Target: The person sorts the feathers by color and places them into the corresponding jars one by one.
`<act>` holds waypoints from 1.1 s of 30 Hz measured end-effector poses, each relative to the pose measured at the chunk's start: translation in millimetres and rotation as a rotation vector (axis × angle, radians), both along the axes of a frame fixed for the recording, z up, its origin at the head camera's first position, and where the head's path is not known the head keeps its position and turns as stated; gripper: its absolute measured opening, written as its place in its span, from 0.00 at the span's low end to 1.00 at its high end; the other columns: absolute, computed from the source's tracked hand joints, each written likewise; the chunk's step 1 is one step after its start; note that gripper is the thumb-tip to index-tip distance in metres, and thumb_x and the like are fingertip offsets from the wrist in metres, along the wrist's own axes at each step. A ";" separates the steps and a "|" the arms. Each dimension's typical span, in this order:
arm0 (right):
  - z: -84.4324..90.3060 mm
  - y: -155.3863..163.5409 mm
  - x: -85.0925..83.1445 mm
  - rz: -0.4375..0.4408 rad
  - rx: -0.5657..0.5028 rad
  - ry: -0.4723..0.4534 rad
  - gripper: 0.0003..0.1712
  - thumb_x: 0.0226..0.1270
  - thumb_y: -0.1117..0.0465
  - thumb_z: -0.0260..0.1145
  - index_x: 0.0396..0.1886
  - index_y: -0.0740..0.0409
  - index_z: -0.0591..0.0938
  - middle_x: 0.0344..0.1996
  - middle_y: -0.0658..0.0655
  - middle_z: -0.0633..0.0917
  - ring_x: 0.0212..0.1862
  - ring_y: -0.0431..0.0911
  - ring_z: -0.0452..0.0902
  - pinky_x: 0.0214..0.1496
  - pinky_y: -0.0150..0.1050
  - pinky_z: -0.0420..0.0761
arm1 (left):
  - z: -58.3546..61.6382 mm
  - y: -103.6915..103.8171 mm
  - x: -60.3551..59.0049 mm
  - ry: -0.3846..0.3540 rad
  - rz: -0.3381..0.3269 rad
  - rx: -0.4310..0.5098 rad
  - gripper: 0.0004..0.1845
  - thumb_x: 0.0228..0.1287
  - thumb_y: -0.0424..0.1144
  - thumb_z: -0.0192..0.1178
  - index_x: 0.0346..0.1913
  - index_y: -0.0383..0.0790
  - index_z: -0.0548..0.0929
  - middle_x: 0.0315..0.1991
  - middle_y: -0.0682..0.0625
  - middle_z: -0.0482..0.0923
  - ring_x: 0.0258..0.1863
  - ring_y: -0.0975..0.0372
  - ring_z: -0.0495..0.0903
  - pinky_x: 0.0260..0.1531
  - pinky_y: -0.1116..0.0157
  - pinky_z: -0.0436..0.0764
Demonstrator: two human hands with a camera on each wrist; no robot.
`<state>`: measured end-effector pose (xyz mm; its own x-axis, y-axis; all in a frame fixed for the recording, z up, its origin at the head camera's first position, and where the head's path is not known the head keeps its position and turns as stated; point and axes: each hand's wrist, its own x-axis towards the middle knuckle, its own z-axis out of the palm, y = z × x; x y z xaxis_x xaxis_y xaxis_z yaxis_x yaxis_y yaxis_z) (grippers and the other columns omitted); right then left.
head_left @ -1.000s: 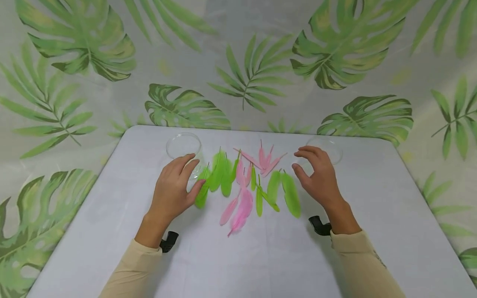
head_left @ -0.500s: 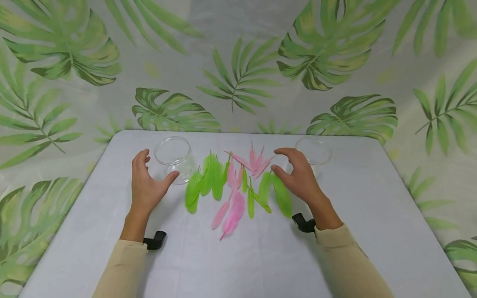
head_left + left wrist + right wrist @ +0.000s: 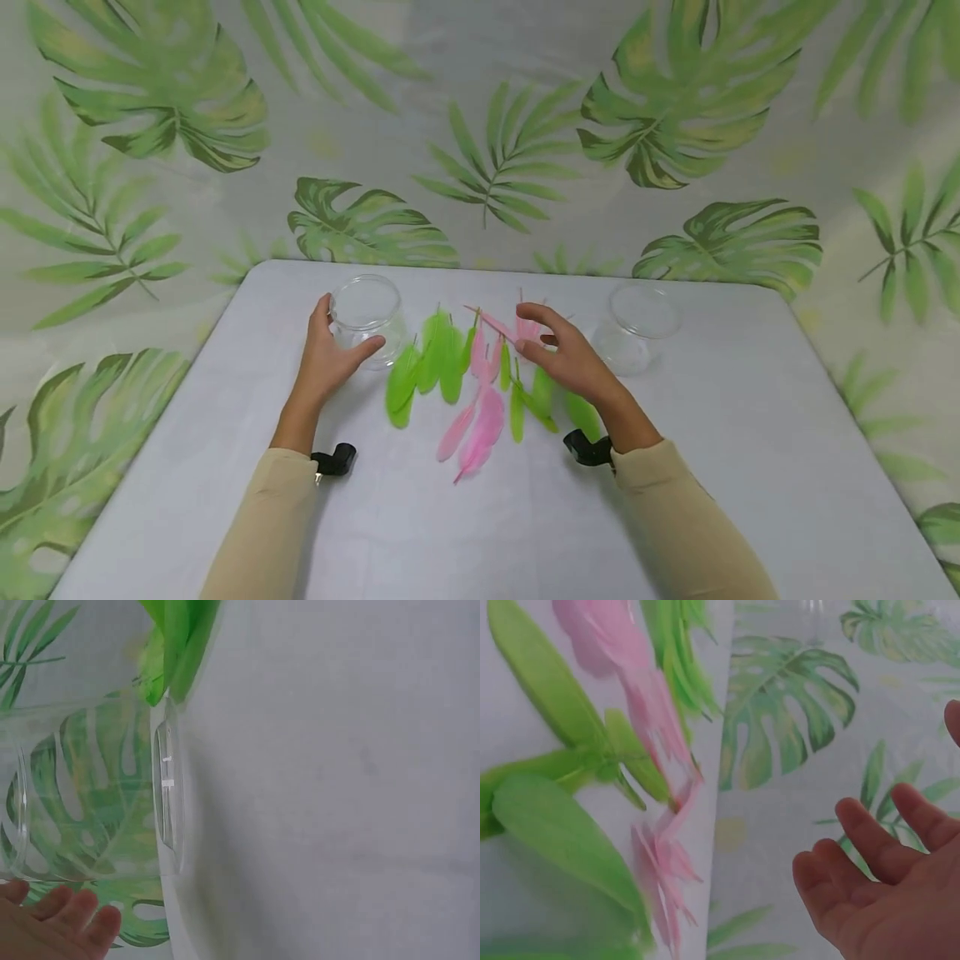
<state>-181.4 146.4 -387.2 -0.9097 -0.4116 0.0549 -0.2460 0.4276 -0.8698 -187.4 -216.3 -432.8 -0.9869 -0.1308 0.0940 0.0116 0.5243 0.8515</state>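
- Left hand (image 3: 326,360): curled round the clear cup (image 3: 367,317), thumb in front, fingers at its far side; cup held upright on the table (image 3: 247,392).
- Green feathers (image 3: 431,362): laid just right of that hand's thumb.
- Pink feathers (image 3: 480,421): spread between the two hands.
- Right hand (image 3: 564,354): loosely open, nothing held, poised over the feathers.
- Second clear cup (image 3: 637,325): stood to the right of the right hand, apart from it.

Left hand (image 3: 56,930): fingertips at the clear cup (image 3: 90,817). Cup lies against white counter (image 3: 337,787). Green feathers (image 3: 176,641) beyond the cup from the hand.
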 end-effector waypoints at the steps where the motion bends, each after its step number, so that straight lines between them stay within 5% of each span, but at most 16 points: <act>1: -0.6 -1.3 -0.4 0.009 -0.014 -0.005 0.32 0.74 0.56 0.61 0.74 0.53 0.65 0.72 0.59 0.69 0.75 0.56 0.61 0.75 0.59 0.63 | -0.7 -1.1 -2.1 -0.004 -0.010 0.001 0.60 0.54 0.50 0.74 0.80 0.43 0.43 0.79 0.38 0.47 0.78 0.44 0.52 0.73 0.39 0.57; 11: -6.6 9.2 1.1 0.020 -0.041 -0.133 0.27 0.75 0.57 0.59 0.71 0.53 0.68 0.73 0.60 0.67 0.72 0.65 0.63 0.73 0.61 0.65 | -5.0 -5.1 -23.7 -0.061 -0.111 0.077 0.63 0.53 0.45 0.75 0.80 0.48 0.38 0.80 0.46 0.50 0.80 0.49 0.50 0.76 0.43 0.54; 20: -6.9 9.1 -1.8 0.047 -0.005 -0.133 0.27 0.75 0.60 0.58 0.70 0.60 0.69 0.71 0.61 0.70 0.72 0.64 0.63 0.72 0.61 0.66 | -8.2 -11.7 -21.6 -0.035 -0.121 0.125 0.62 0.52 0.42 0.76 0.79 0.47 0.41 0.78 0.46 0.56 0.78 0.49 0.54 0.76 0.45 0.55; 27: -5.6 11.9 -6.6 0.058 0.089 -0.051 0.25 0.75 0.61 0.58 0.68 0.61 0.71 0.69 0.62 0.72 0.69 0.63 0.67 0.69 0.59 0.71 | -9.0 -13.3 -20.8 -0.042 -0.113 0.107 0.61 0.52 0.45 0.76 0.79 0.46 0.42 0.78 0.47 0.56 0.78 0.49 0.55 0.76 0.44 0.56; 33: -4.3 13.8 -11.8 0.094 0.327 0.190 0.21 0.70 0.63 0.63 0.61 0.61 0.77 0.60 0.61 0.80 0.62 0.59 0.74 0.64 0.57 0.75 | -6.7 -12.5 -21.4 -0.041 -0.122 0.097 0.61 0.52 0.46 0.76 0.79 0.46 0.43 0.78 0.47 0.56 0.78 0.50 0.55 0.76 0.44 0.56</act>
<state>-193.2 160.2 -391.5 -0.8535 -0.5163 0.0712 -0.4411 0.6428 -0.6262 -208.8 -228.8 -439.5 -0.9988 -0.0167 0.0458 0.0340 0.4361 0.8993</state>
